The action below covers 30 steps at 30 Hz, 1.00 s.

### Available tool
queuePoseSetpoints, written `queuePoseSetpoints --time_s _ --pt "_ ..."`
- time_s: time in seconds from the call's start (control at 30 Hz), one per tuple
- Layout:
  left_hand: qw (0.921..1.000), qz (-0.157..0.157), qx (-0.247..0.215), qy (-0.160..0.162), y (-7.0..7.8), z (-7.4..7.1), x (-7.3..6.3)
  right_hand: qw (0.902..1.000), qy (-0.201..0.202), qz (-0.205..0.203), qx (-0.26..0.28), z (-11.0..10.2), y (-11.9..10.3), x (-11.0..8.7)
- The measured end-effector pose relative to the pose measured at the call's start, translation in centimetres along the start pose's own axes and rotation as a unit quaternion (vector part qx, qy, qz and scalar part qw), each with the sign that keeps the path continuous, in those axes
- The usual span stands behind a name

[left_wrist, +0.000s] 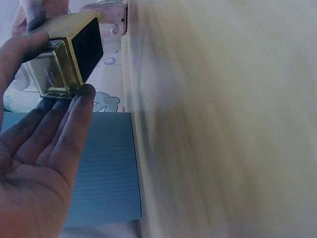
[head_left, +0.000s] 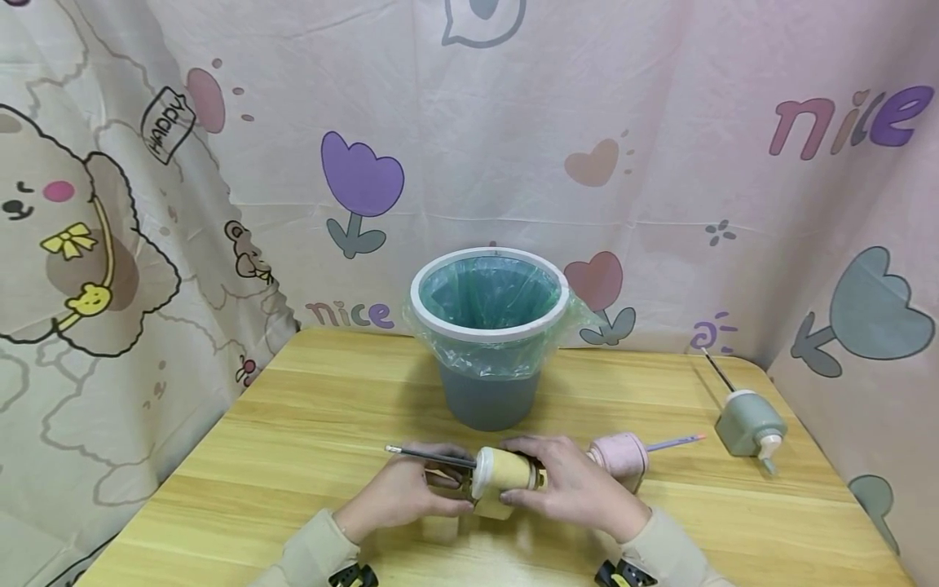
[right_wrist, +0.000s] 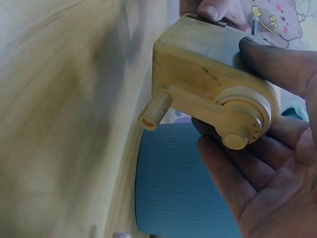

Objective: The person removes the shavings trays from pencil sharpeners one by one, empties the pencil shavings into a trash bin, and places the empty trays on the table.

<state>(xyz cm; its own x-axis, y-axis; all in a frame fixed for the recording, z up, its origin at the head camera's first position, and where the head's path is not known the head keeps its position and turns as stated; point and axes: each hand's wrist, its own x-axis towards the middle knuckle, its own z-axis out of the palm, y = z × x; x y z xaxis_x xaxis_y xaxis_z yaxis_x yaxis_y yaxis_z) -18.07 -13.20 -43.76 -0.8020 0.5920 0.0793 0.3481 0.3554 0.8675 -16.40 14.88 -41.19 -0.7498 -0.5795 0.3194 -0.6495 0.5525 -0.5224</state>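
Observation:
Both hands hold a yellow crank pencil sharpener [head_left: 508,471] over the near middle of the table. A dark pencil [head_left: 433,456] sticks out of its left end. My left hand [head_left: 411,489] has thumb and fingertips at the clear shavings drawer [left_wrist: 53,72], seen in the left wrist view. My right hand [head_left: 572,485] grips the sharpener's body from the other side, thumb on top and fingers beneath. In the right wrist view the crank handle [right_wrist: 193,105] points out toward the camera's left.
A pink sharpener [head_left: 623,456] with a purple pencil [head_left: 675,443] stands just right of my right hand. Farther right lies a green sharpener [head_left: 751,424] with a dark pencil [head_left: 719,371]. A lined trash bin [head_left: 487,399] stands behind the hands, before a printed curtain [head_left: 477,163].

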Motion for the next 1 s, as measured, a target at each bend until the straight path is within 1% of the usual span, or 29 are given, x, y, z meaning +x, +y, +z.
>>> queuePoseSetpoints --time_s 0.13,0.27,0.4,0.5,0.63,0.7,0.83,0.9,1.0 --pt "1.0000 0.001 -0.004 -0.007 -0.3 -0.1 -0.1 1.0000 -0.004 -0.002 0.000 0.2 0.0 -0.4" --pt "0.9997 0.013 -0.012 -0.013 -0.7 -0.3 -0.4 0.9999 -0.012 -0.001 0.000 0.4 0.0 -0.7" --pt "0.9996 0.017 -0.009 -0.020 -1.1 -0.8 -0.9 0.9997 -0.019 0.000 -0.014 0.5 -0.2 -0.8" --pt "1.0000 0.001 -0.003 -0.008 -1.4 -1.3 -1.9 0.9996 -0.022 0.004 -0.019 0.5 -0.2 -0.9" --pt "0.9996 -0.025 0.016 -0.004 -1.4 -2.3 -2.2 0.9997 -0.017 0.003 -0.016 0.1 0.1 -1.5" --pt "0.9990 -0.040 0.016 -0.011 -1.6 -2.8 -2.5 0.9995 -0.027 -0.001 -0.014 0.0 0.1 -1.6" --pt "0.9965 -0.053 0.060 -0.023 -1.8 -3.6 -2.7 0.9982 -0.060 -0.003 -0.008 0.0 -0.1 -1.4" --pt "0.9943 -0.058 0.082 -0.035 -1.8 -4.0 -2.6 0.9976 -0.068 -0.003 -0.008 -0.1 -0.2 -1.3" --pt "0.9915 -0.057 0.105 -0.052 -1.9 -4.6 -1.7 0.9976 -0.066 -0.008 -0.017 -0.4 -0.2 -1.5"
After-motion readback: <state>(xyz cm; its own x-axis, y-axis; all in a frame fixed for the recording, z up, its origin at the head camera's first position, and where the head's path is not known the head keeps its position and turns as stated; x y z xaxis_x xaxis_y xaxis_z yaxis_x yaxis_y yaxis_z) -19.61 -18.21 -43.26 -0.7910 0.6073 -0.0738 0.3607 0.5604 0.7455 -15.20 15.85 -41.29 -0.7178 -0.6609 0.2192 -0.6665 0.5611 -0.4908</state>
